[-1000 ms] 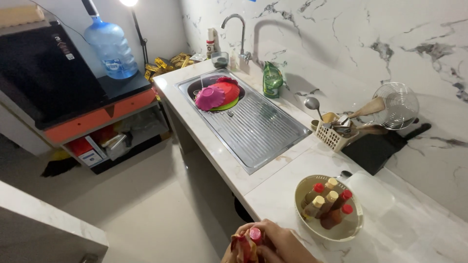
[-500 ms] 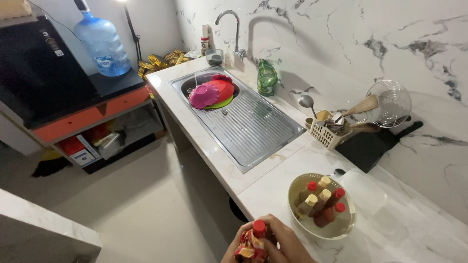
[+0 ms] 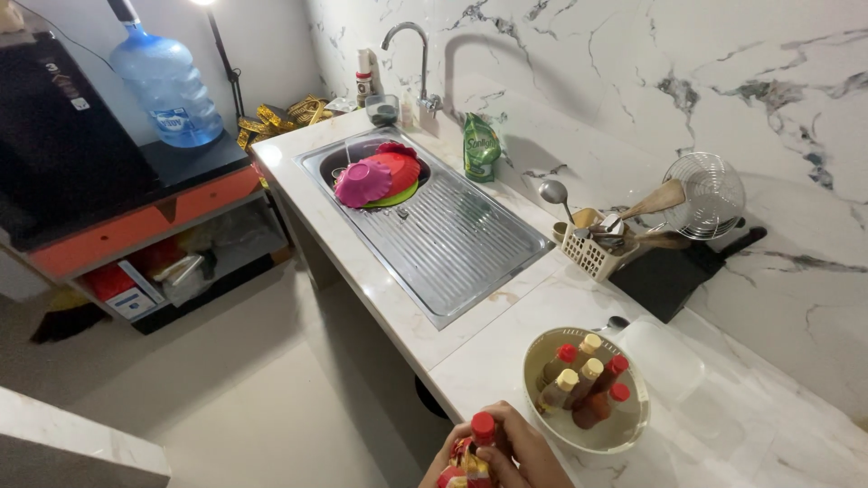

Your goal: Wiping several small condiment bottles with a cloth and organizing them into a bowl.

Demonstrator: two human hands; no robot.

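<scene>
**Small red-capped bottle in both hands at the near counter edge**

My right hand (image 3: 524, 447) is wrapped around a small red-capped sauce bottle with a red and yellow label (image 3: 476, 447), fingers curled tight over its far side; my left hand (image 3: 443, 468) cups the same bottle from the left, only partly in view at the bottom edge. A second ago the bottle sat lower and more tilted in my hands; now its cap stands clear above my fingers, the bottle closer to upright, so I judge it better presented for handling; the hands themselves have barely shifted along the near edge of the white marble counter (image 3: 723, 434).

Just to the right and a little farther off sits a round cream-coloured bowl (image 3: 624, 434) holding several small bottles with red and tan caps (image 3: 583, 380), lying against one another. Beyond it stand a white slotted utensil basket (image 3: 592, 253) and a black cutting board (image 3: 669, 276); farther left lies the stainless steel sink with ridged drainer (image 3: 452, 239), with pink and red plastic bowls (image 3: 375, 176) in its basin.
</scene>
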